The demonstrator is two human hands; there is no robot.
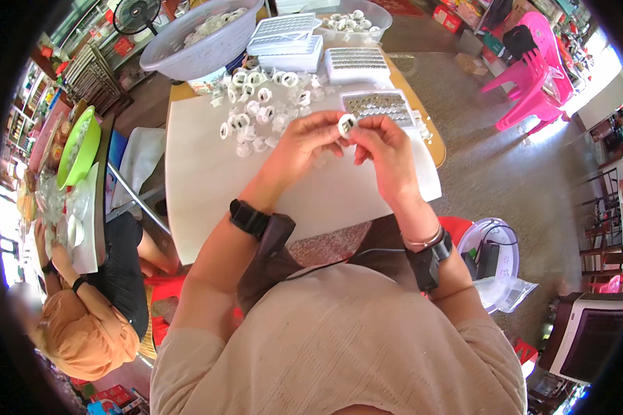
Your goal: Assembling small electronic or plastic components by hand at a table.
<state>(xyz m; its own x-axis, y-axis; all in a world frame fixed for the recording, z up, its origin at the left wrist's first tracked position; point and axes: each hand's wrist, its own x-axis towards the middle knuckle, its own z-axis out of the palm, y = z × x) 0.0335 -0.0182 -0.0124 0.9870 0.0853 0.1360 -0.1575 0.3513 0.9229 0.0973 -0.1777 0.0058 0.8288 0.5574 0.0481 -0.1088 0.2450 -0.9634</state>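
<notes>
Head | both hands (349, 138) raised, pinching white ring (346, 124) (fingertips meet)

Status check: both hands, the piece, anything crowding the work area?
Left hand and right hand pinch one small white ring part. Loose white parts and tray of metal discs just beyond.

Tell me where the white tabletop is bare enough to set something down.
Free: the wide white board left of and below the left hand, to its near edge, and a strip under the right hand. Crowded: the far end, with the heap of white rings, the open tray, stacked trays and grey basin.
</notes>
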